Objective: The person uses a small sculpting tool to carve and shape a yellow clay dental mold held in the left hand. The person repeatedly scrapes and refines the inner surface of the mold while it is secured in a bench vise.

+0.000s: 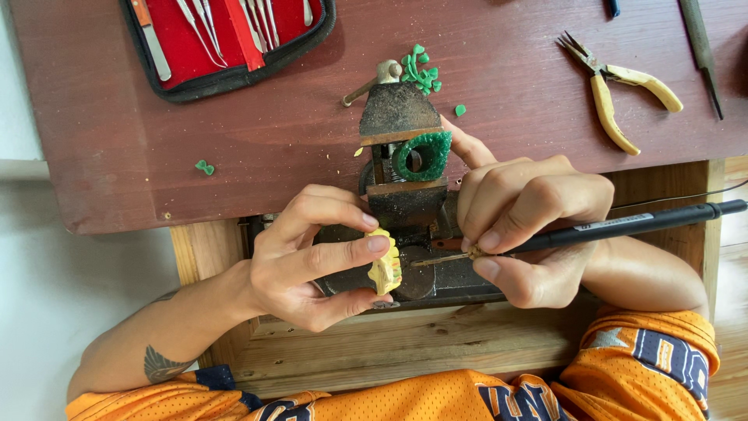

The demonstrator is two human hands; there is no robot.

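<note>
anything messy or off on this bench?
Only loose green scraps scattered on the red-brown benchtop behind the small vise, with strays further left. The vise's green ring sits straight. Pliers lie flat.

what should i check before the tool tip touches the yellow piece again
1. Left hand grip on the yellow piece: pinched between thumb and fingers, ok.
2. Right hand grip on the black pen-shaped tool: held like a pencil near the tip, ok.
3. Tip aimed at the piece: points at it with a small gap showing, ok.
4. Green ring seated in the small vise: sits between the blocks, tightness cannot tell.
5. Left fingertips clear of the tip's path: close beside it, cannot tell.
6. Yellow-handled pliers out of the way: lie apart on the red-brown board, ok.
</note>
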